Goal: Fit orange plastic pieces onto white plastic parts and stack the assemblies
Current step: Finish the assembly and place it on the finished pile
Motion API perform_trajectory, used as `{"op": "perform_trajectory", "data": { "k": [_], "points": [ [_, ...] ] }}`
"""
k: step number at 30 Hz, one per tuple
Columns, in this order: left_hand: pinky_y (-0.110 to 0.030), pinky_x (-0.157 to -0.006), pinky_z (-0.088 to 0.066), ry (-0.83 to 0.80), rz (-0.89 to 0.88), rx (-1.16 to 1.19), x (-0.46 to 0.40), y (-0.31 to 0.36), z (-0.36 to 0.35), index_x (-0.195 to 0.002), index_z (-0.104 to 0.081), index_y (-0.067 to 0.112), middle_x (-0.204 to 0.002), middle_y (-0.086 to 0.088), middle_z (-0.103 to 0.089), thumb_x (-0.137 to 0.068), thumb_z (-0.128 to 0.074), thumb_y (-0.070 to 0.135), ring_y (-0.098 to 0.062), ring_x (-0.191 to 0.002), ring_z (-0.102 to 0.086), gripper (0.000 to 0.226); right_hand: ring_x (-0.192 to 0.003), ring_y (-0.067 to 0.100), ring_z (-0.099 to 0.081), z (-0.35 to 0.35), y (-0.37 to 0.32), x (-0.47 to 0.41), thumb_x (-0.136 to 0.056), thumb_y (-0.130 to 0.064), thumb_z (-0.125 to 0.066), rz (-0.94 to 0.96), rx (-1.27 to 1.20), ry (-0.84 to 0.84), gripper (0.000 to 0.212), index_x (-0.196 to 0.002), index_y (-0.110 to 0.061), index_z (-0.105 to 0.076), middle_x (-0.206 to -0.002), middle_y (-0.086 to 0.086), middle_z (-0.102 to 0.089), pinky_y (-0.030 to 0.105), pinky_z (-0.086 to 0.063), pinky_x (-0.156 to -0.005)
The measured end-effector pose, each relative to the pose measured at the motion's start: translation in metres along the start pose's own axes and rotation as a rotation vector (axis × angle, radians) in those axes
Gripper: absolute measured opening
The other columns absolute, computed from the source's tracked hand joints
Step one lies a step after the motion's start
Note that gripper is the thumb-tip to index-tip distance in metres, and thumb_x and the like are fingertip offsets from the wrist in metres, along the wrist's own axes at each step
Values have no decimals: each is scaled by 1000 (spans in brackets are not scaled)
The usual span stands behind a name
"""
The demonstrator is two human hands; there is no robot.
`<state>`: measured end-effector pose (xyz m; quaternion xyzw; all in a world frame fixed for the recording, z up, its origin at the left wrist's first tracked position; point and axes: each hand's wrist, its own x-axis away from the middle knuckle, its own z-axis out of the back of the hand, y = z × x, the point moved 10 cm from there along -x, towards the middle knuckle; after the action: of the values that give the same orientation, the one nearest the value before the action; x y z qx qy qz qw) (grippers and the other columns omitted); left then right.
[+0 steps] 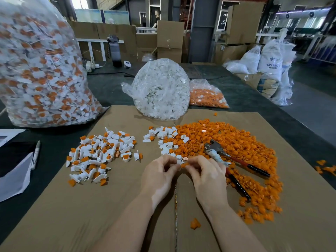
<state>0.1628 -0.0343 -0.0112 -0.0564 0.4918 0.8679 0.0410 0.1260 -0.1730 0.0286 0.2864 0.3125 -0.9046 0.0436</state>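
Orange and white meet between the hands: the left hand [160,171] pinches a white part [179,161] while the right hand [205,171] pinches an orange piece [183,164] against it, fingers curled. At three o'clock lie pliers [227,157] on a heap of orange pieces [236,142]. At nine o'clock sits a pile of finished assemblies [101,151] on the cardboard sheet [109,215] covering the desk. At twelve o'clock stands a bag of white parts [160,88].
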Motion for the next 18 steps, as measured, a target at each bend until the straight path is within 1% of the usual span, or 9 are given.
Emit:
{"op": "perform_trajectory", "data": {
  "k": [2, 4, 8, 11, 13, 15, 16, 18],
  "points": [
    [-31, -73, -49, 4, 11, 28, 0, -1, 1, -81, -63, 31, -78, 11, -66, -86, -64, 27, -8, -79, -60, 7, -73, 16, -60, 0, 2, 0, -77, -14, -76, -13, 3, 2, 8, -83, -14, -70, -75, -4, -67, 29, -29, -80],
    [-34, -74, -50, -1, 13, 52, 1, 0, 1, -81, -65, 30, -78, 9, -67, -85, -66, 25, -11, -79, -62, 6, -67, 15, -60, -1, -1, 1, -74, -12, -79, 7, 40, 3, 11, -78, -14, -69, -69, -4, -66, 30, -33, -77],
    [-35, -71, -50, -16, 4, 108, 3, 3, 0, -77, -66, 24, -73, 4, -67, -84, -67, 19, -15, -74, -62, 9, -58, 17, -56, 0, -7, 1, -68, -7, -82, 46, 75, 13, 17, -69, -12, -66, -61, -3, -61, 31, -35, -72],
    [-34, -68, -49, -40, -2, 117, 5, 5, -3, -74, -66, 21, -71, 1, -66, -84, -67, 15, -17, -71, -62, 12, -56, 18, -54, -1, -9, 2, -66, -4, -82, 71, 87, 15, 20, -66, -11, -64, -59, -2, -60, 31, -35, -71],
    [-31, -67, -49, -49, -2, 115, 5, 5, -4, -74, -66, 21, -72, 0, -66, -84, -66, 15, -17, -71, -62, 12, -57, 18, -55, -1, -10, 2, -66, -5, -83, 80, 78, 12, 19, -67, -11, -65, -60, -2, -61, 32, -36, -70],
    [-28, -67, -48, -41, 10, 117, 4, 3, -3, -78, -66, 22, -74, 1, -66, -86, -65, 16, -15, -73, -61, 10, -61, 18, -57, 1, -12, 3, -67, -8, -83, 102, 49, 15, 16, -72, -12, -68, -64, -3, -63, 34, -42, -68],
    [-26, -68, -47, -30, 16, 117, 3, 2, -2, -82, -66, 22, -77, 2, -66, -87, -63, 17, -14, -76, -60, 8, -64, 18, -58, 2, -13, 3, -68, -11, -83, 109, 22, 13, 17, -78, -12, -70, -67, -4, -63, 36, -45, -68],
    [-20, -69, -43, -9, 20, 127, 2, 1, 0, -90, -65, 23, -80, 6, -64, -90, -60, 19, -9, -78, -59, 6, -72, 17, -58, 3, -13, 2, -69, -16, -82, 97, -56, 3, 26, -91, -10, -70, -74, -6, -61, 35, -50, -68]
  ]
}}
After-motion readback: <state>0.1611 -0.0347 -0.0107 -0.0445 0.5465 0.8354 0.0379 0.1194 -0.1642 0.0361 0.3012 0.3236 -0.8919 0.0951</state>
